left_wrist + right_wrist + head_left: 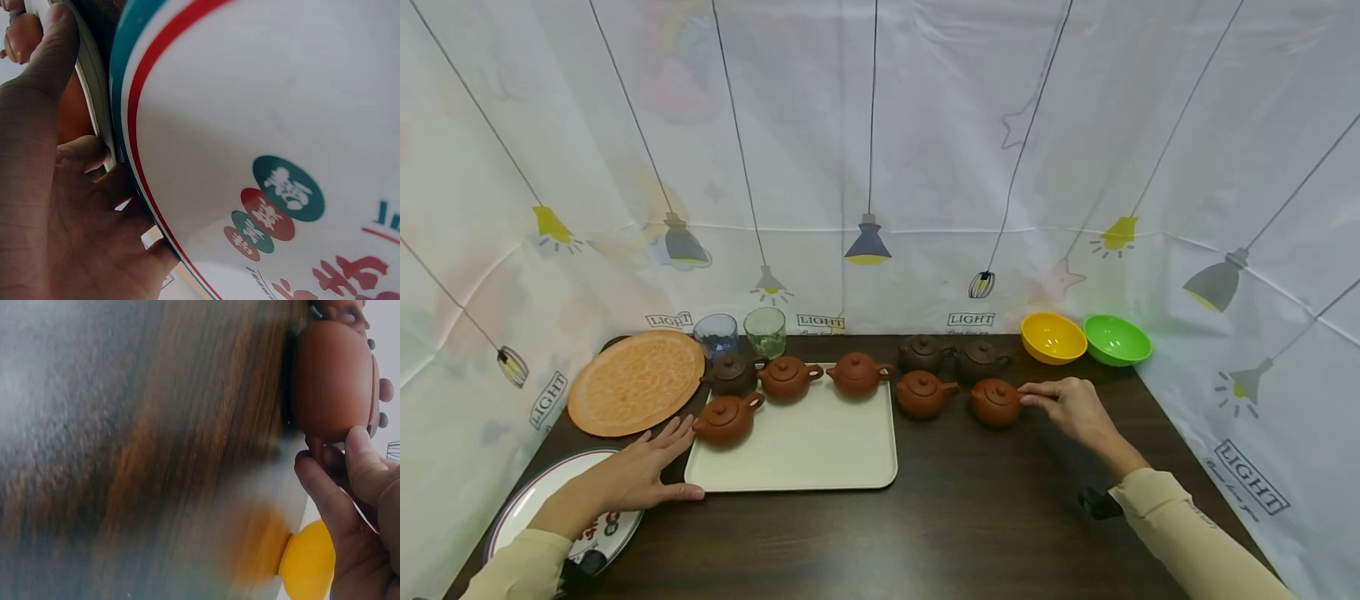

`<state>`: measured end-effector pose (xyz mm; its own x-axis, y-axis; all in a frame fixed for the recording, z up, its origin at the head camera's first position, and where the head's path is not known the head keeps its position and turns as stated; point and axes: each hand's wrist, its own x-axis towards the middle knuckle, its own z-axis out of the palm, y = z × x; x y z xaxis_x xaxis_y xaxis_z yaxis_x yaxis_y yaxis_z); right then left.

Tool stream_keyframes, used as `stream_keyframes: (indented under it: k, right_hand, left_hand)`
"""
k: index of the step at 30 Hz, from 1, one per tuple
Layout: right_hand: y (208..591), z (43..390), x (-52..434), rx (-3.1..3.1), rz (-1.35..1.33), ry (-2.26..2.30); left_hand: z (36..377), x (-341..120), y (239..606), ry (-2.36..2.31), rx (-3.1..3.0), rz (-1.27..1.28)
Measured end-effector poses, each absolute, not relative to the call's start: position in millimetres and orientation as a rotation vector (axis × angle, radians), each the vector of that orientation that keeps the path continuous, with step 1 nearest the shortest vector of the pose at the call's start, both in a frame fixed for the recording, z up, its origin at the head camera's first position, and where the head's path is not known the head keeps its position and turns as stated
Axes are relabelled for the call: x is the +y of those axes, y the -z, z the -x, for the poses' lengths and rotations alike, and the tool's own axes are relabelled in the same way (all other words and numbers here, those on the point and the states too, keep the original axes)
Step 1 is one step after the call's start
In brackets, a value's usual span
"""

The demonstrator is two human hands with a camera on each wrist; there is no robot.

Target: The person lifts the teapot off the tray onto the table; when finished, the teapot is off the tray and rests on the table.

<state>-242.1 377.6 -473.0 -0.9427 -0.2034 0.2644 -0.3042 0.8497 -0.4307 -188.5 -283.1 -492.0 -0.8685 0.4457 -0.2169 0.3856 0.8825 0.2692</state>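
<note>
A cream tray point(805, 450) lies on the dark table and carries three reddish-brown teapots point(726, 419) and a darker one at its far left corner. My left hand point(640, 471) rests on the table against the tray's front left corner, fingers stretched along the rim point(94, 81) and thumb point(56, 37) on its edge. To the right of the tray stand several more teapots. My right hand point(1063, 404) pinches the handle of the rightmost red teapot point(996, 402), which still sits on the table. In the right wrist view this teapot point(331, 387) fills the top right corner, my fingers point(365, 462) around its handle.
An orange round platter point(636, 382) and a printed white plate point(542, 492) lie left of the tray. Two glasses point(765, 331) stand at the back. A yellow bowl point(1052, 337) and a green bowl point(1116, 339) sit at the back right. Curtains enclose the table.
</note>
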Motion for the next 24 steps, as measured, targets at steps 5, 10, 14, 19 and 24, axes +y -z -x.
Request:
stream_keyframes:
  k: [5,10,14,19,24]
  right_hand:
    - [470.8,244.7,377.0,-2.858,-0.415,-0.702]
    - [469.5,245.2,378.4,-2.88,-0.439,-0.694]
    - [469.4,245.4,379.6,-2.899,-0.435,-0.7]
    - [466.9,244.7,380.9,-2.949,-0.44,-0.714]
    - [456.5,243.4,383.5,-2.988,-0.442,-0.729]
  left_hand:
    - [187.6,-283.1,490.9,-0.318,2.774,-0.618]
    - [188.8,-282.6,489.9,-0.318,2.775,-0.625]
    - [189.2,-281.8,489.0,-0.319,2.777,-0.625]
    - [188.8,-282.9,489.3,-0.317,2.773,-0.623]
    - [189.0,-283.4,489.6,-0.337,2.757,-0.622]
